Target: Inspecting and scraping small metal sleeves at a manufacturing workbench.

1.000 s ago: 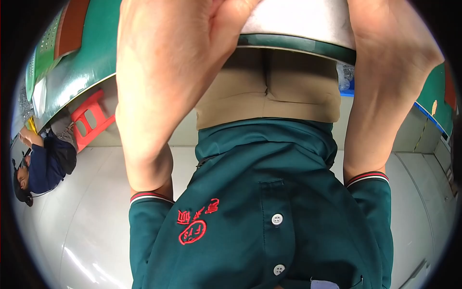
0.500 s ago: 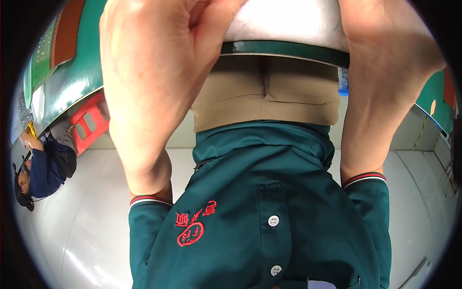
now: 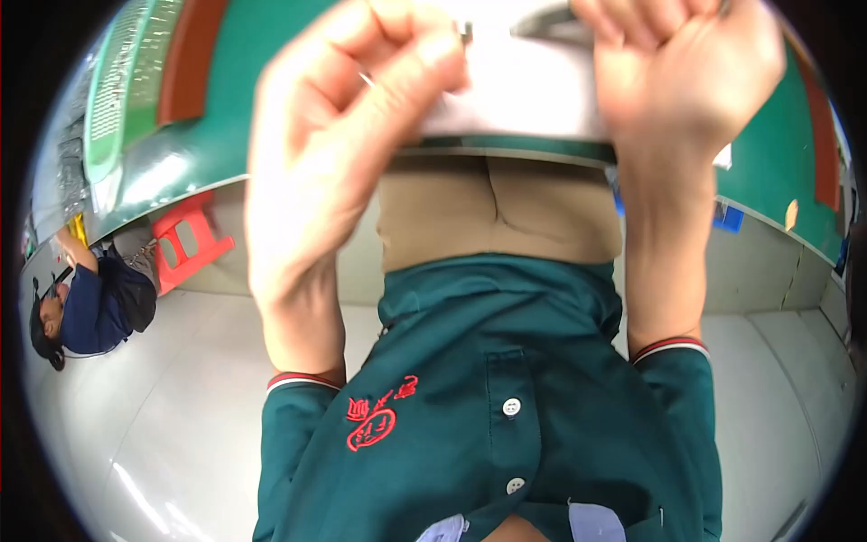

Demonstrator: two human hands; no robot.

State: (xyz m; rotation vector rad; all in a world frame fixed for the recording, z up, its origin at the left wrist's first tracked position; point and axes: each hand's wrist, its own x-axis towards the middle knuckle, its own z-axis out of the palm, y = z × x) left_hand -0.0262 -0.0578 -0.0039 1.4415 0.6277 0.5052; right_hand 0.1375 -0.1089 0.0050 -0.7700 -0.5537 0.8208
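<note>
My left hand [image 3: 334,144] is raised over the near edge of the work table, thumb and forefinger pinched together. A small dark, shiny piece [image 3: 466,32] shows at their tips, too small and blurred to name. A thin bright sliver [image 3: 367,79] shows between the same fingers. Across from it, my right hand [image 3: 682,77] has its fingers curled round a slim dark tool with a pointed end [image 3: 546,20], which points left toward the pinched piece. The rest of that tool is hidden in the fingers. Beneath both hands lies a bright white surface [image 3: 524,95].
The table has a green top [image 3: 226,135]. At left on it are a brown strip [image 3: 191,63] and a green perforated tray [image 3: 117,99]. Another brown strip [image 3: 817,135] lies at right. A red plastic stool [image 3: 194,242] and a seated person in dark blue [image 3: 99,303] are at far left.
Both hands show lower in view, with more of their fingers visible. The left hand appears further right. The dark tool and small piece have come into sight. The whole view has shifted somewhat.
</note>
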